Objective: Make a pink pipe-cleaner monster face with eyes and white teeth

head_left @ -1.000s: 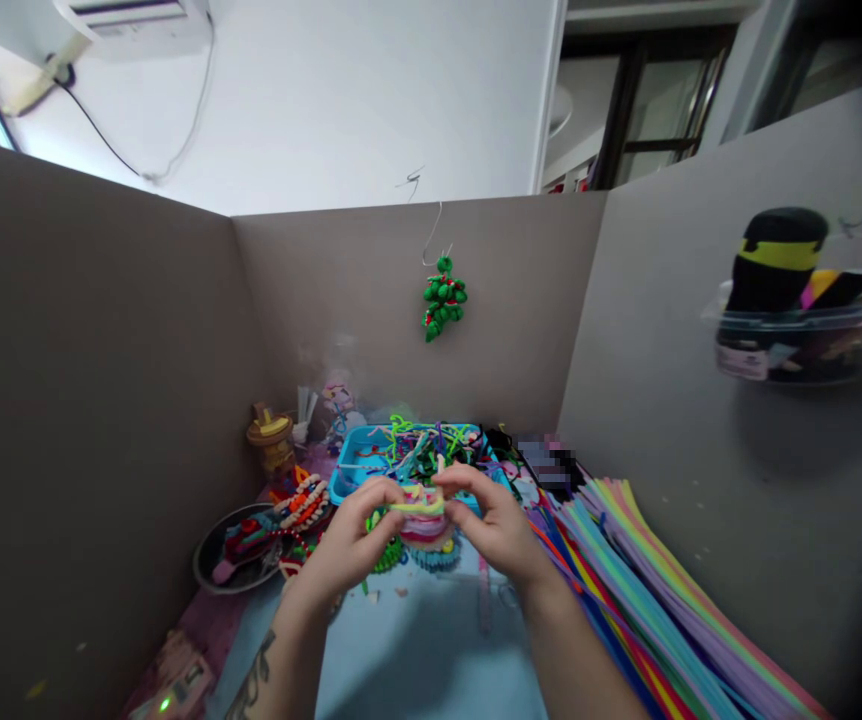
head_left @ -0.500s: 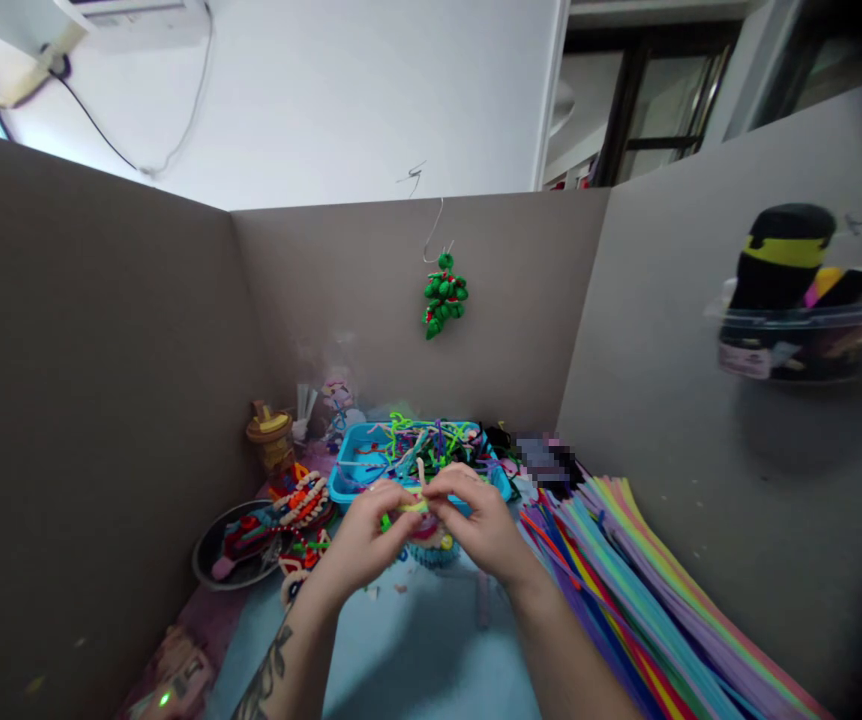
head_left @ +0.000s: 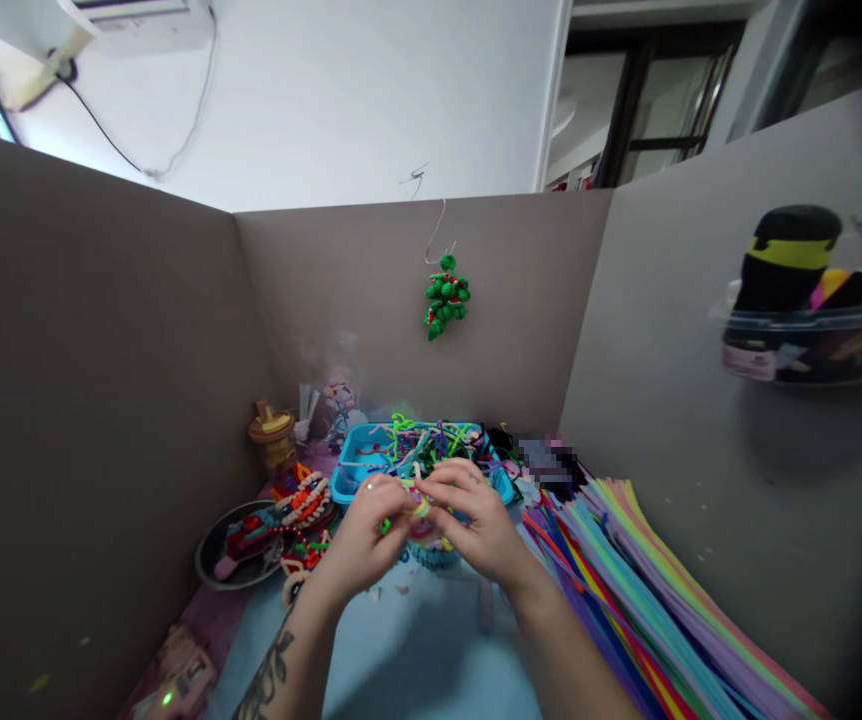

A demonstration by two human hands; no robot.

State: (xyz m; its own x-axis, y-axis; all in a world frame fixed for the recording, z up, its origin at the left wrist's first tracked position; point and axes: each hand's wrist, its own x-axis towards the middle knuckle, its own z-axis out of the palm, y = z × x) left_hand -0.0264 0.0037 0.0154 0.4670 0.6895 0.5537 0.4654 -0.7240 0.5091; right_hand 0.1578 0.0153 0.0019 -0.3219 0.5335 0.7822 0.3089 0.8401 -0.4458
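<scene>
Left hand (head_left: 366,537) and right hand (head_left: 477,527) have closed together, both pinching the yellow pipe cleaner (head_left: 417,508), seemingly tightening its wrap.

Blue tray (head_left: 343,482) blocks ahead; blue mat (head_left: 416,640) below lies open.

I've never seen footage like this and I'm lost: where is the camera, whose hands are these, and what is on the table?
The camera is worn on a person's head, looking forward and down, so both bare hands are their own. The left hand and right hand pinch a small pipe-cleaner piece between them over the table. Behind it stands a blue tray of scraps. Long pipe cleaners lie on the right, a dark dish on the left. A green ornament hangs on the wall.
</scene>
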